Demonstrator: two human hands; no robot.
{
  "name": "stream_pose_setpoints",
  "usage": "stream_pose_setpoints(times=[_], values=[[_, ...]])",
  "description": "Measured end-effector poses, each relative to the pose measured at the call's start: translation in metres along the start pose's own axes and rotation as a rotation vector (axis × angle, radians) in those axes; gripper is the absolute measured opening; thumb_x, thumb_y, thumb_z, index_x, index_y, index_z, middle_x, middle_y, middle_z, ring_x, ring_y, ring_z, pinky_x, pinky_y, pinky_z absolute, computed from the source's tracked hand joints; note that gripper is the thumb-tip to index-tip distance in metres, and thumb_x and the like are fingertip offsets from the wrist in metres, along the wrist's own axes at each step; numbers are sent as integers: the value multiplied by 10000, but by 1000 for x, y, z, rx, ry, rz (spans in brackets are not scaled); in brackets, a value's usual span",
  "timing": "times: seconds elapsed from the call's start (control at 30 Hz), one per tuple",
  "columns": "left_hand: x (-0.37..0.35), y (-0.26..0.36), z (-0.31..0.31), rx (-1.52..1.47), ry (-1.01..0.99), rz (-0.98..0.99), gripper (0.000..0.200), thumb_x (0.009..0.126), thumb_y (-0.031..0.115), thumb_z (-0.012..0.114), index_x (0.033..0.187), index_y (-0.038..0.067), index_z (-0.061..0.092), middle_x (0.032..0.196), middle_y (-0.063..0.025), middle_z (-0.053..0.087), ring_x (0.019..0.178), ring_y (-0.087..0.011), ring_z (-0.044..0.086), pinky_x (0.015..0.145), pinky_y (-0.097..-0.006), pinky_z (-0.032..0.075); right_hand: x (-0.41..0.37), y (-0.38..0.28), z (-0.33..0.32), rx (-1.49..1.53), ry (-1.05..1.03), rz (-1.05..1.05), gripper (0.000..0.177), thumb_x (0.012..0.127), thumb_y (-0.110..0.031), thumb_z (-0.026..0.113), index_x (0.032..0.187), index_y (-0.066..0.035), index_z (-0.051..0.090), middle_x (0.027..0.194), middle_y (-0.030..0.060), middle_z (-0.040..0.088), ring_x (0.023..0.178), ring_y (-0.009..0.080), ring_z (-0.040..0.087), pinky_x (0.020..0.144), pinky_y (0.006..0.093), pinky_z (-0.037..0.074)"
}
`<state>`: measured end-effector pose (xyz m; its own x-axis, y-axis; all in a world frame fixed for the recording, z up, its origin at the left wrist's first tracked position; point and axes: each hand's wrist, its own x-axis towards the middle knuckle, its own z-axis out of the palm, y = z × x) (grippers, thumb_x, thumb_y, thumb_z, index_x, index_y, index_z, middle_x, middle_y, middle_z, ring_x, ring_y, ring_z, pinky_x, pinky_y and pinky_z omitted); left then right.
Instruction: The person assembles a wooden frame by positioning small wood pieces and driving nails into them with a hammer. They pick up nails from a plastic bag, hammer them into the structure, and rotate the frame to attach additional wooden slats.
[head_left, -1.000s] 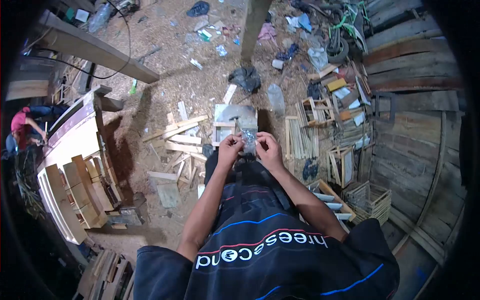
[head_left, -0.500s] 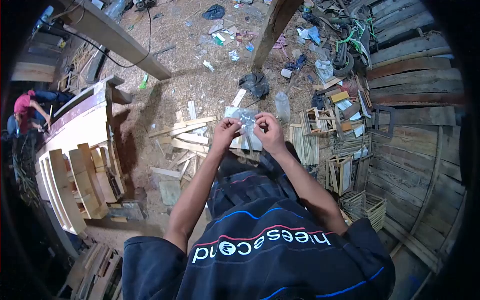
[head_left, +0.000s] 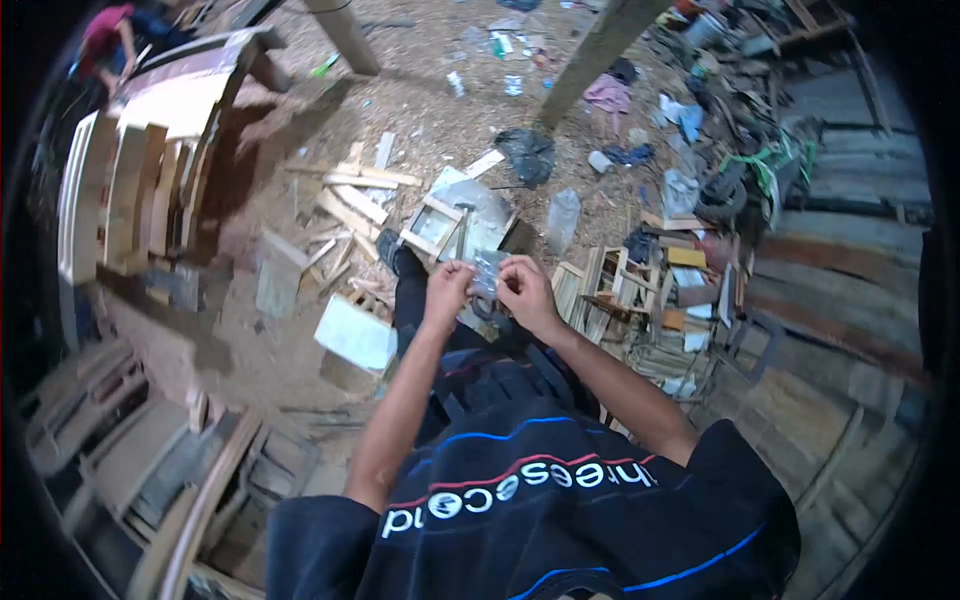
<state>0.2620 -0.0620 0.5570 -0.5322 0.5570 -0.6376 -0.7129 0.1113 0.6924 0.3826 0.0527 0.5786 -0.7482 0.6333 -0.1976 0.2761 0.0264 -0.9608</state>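
Observation:
In front of my body, a small clear plastic bag (head_left: 487,270) is stretched between my two hands. My left hand (head_left: 449,292) pinches its left side with thumb and fingers. On the other side, my right hand (head_left: 527,294) grips the bag's right edge with bent fingers. What the bag contains is too small to make out. Just beyond the hands lies a wooden frame (head_left: 431,226) with a pale panel (head_left: 486,212). Something like a hammer (head_left: 463,232) rests across it.
Loose wood strips (head_left: 358,203) and a white-topped box (head_left: 356,332) lie to the left. Small wooden frames (head_left: 622,278) are stacked at right, near a clear plastic bag on the ground (head_left: 562,220). A post (head_left: 600,65) stands ahead. Another person (head_left: 108,45) bends over a bench at far left.
My view has shifted, bringing the white-topped box and more of the wooden frame into sight. Both hands still hold the small plastic bag and are a little closer together.

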Motion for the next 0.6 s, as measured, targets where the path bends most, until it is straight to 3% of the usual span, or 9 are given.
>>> stream_pose_setpoints(times=[0.07,0.17,0.27,0.4,0.5,0.6], values=[[-20,-48,11,-46,110,12,53,884,88,605,879,37,592,748,-9,550,618,-75,514,557,-221,454,-27,24,-18,-50,-70,-23,95,765,-8,660,831,19,598,1022,124,580,855,186,623,706,272,507],[-33,-104,21,-180,97,-15,31,895,65,574,876,40,578,704,8,503,591,-62,460,536,-226,427,-54,62,-43,-133,-134,-53,106,764,5,661,844,21,593,1037,122,557,823,175,620,688,265,511],[-35,-142,33,-175,167,-73,52,912,96,567,876,58,571,817,-5,566,691,-73,520,577,-204,419,-68,90,-58,-129,-142,-34,121,762,9,664,856,16,589,1057,127,544,823,178,619,688,273,516],[-28,-181,34,-83,215,-178,81,916,159,558,874,95,583,865,15,586,822,-92,559,707,-285,486,-83,126,-61,-147,-118,51,135,750,12,675,855,11,591,1074,134,543,851,208,619,710,293,522],[-11,-215,22,-179,201,-195,85,923,156,567,872,90,582,863,8,589,807,-94,562,690,-283,498,-84,158,-59,-196,-108,65,138,739,11,683,848,-1,599,1111,145,549,894,240,624,737,321,531],[-4,-229,11,-170,217,-135,70,929,115,574,893,56,588,846,-21,617,714,-84,560,602,-236,443,-85,183,-50,-188,-81,73,145,733,9,683,853,-10,605,1136,152,559,916,246,627,754,334,535]])
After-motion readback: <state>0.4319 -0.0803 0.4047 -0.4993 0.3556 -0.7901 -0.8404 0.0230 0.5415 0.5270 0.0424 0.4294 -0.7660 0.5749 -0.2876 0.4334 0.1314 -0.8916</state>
